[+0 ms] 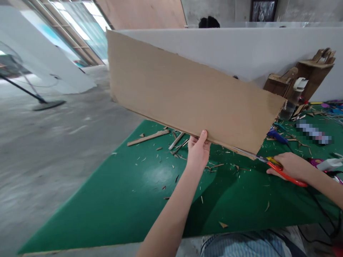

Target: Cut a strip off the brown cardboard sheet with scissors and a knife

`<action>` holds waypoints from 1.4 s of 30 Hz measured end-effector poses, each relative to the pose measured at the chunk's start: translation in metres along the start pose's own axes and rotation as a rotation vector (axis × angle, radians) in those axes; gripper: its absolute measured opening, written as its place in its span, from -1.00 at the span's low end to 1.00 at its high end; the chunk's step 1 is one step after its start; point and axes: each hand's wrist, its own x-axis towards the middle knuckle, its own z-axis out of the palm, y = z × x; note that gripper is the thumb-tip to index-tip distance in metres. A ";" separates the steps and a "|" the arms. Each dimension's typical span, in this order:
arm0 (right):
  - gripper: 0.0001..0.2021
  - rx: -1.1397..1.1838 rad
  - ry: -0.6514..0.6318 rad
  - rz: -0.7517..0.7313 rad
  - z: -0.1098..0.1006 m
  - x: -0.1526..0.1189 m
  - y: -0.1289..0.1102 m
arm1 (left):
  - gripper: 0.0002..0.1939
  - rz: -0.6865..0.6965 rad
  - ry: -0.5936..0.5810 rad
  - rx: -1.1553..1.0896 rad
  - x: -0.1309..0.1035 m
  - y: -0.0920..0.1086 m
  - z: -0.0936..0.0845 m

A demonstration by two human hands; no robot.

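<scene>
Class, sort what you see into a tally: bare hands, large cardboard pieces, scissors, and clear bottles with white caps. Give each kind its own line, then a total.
Bare hands: 2 (left hand, right hand)
Large cardboard piece: 1
Scissors: 1 pair
Clear bottle with white cap: 1
Total: 5
</scene>
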 end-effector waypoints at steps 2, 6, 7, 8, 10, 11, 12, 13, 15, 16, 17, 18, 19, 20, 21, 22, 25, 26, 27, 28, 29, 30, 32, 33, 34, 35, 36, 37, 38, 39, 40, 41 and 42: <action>-0.45 0.009 0.010 -0.003 0.000 -0.001 0.001 | -0.75 -0.007 0.000 -0.010 -0.001 -0.001 0.000; -0.47 0.031 -0.008 -0.021 0.000 -0.004 0.000 | -0.76 -0.040 -0.011 -0.023 -0.004 -0.004 0.002; -0.46 0.030 -0.018 -0.024 0.001 -0.004 0.000 | -0.76 -0.043 -0.014 -0.024 -0.004 -0.005 0.002; -0.46 0.030 -0.023 -0.025 0.001 -0.004 -0.001 | -0.77 -0.043 -0.015 -0.024 -0.005 -0.005 0.002; -0.43 0.026 -0.015 -0.024 0.002 -0.003 -0.001 | -0.77 -0.038 -0.014 -0.029 -0.006 -0.006 0.003; -0.42 0.022 -0.006 -0.022 0.003 -0.002 -0.001 | -0.77 -0.036 -0.011 -0.034 -0.006 -0.007 0.003; -0.42 0.017 0.001 -0.021 0.004 -0.001 0.000 | -0.78 -0.034 -0.008 -0.039 -0.006 -0.007 0.003; -0.42 0.010 0.008 -0.018 0.004 0.000 0.000 | -0.78 -0.035 -0.004 -0.043 -0.006 -0.007 0.003; -0.42 -0.015 0.014 -0.010 0.004 0.001 0.001 | -0.79 -0.042 0.008 -0.047 -0.007 -0.006 0.003; -0.42 -0.029 0.012 -0.006 0.004 0.001 0.001 | -0.79 -0.045 0.014 -0.049 -0.007 -0.006 0.003; -0.42 -0.043 0.008 -0.002 0.003 0.001 0.001 | -0.79 -0.046 0.019 -0.053 -0.007 -0.006 0.003; -0.41 -0.053 0.004 0.002 0.003 0.001 0.001 | -0.79 -0.045 0.020 -0.059 -0.007 -0.006 0.003; -0.41 -0.055 0.000 0.005 0.002 0.001 0.000 | -0.79 -0.043 0.019 -0.066 -0.008 -0.006 0.004; -0.41 -0.047 -0.003 0.005 0.001 0.001 0.000 | -0.80 -0.041 0.016 -0.071 -0.008 -0.006 0.004; -0.42 -0.027 -0.005 0.003 0.001 0.000 0.000 | -0.80 -0.042 0.013 -0.073 -0.008 -0.007 0.004; -0.44 0.000 -0.010 -0.001 0.000 -0.001 0.000 | -0.80 -0.047 0.010 -0.072 -0.008 -0.007 0.004; -0.51 0.092 -0.043 -0.004 -0.002 -0.003 0.000 | -0.77 -0.064 0.010 -0.066 -0.007 -0.005 0.006; -0.53 0.115 -0.059 -0.003 -0.003 -0.004 0.000 | -0.77 -0.061 0.008 -0.065 -0.007 -0.004 0.006; -0.53 0.131 -0.070 -0.002 -0.004 -0.005 0.000 | -0.78 -0.054 0.004 -0.065 -0.006 -0.003 0.006; -0.53 0.141 -0.077 0.000 -0.004 -0.006 0.000 | -0.78 -0.044 0.000 -0.066 -0.006 -0.002 0.007; -0.52 0.147 -0.084 0.003 -0.005 -0.007 0.000 | -0.79 -0.034 -0.003 -0.067 -0.006 -0.001 0.007; -0.51 0.151 -0.091 0.004 -0.005 -0.007 0.000 | -0.79 -0.028 -0.003 -0.068 -0.005 0.000 0.007; -0.50 0.149 -0.097 0.003 -0.006 -0.008 -0.001 | -0.79 -0.028 0.002 -0.071 -0.005 0.001 0.006; -0.51 0.147 -0.099 -0.008 -0.006 -0.008 -0.001 | -0.79 -0.033 0.004 -0.073 -0.006 0.001 0.006; -0.52 0.147 -0.098 -0.026 -0.006 -0.008 -0.001 | -0.80 -0.038 0.004 -0.075 -0.006 0.000 0.006; -0.54 0.149 -0.093 -0.045 -0.006 -0.008 -0.001 | -0.80 -0.045 0.000 -0.076 -0.006 0.000 0.006; -0.56 0.151 -0.087 -0.060 -0.006 -0.008 -0.001 | -0.80 -0.051 -0.004 -0.076 -0.006 -0.001 0.006; -0.57 0.153 -0.084 -0.066 -0.006 -0.007 -0.002 | -0.79 -0.057 -0.006 -0.074 -0.007 -0.002 0.006; -0.58 0.155 -0.085 -0.066 -0.006 -0.007 -0.002 | -0.79 -0.061 -0.005 -0.071 -0.007 -0.003 0.006; -0.58 0.158 -0.088 -0.057 -0.007 -0.006 -0.003 | -0.79 -0.065 -0.003 -0.069 -0.008 -0.004 0.006; -0.58 0.163 -0.092 -0.044 -0.007 -0.006 -0.004 | -0.79 -0.070 0.000 -0.066 -0.009 -0.004 0.007; -0.58 0.175 -0.099 -0.035 -0.007 -0.005 -0.005 | -0.80 -0.075 0.002 -0.064 -0.010 -0.005 0.007; -0.58 0.196 -0.108 -0.034 -0.007 -0.004 -0.006 | -0.80 -0.078 0.002 -0.063 -0.011 -0.006 0.007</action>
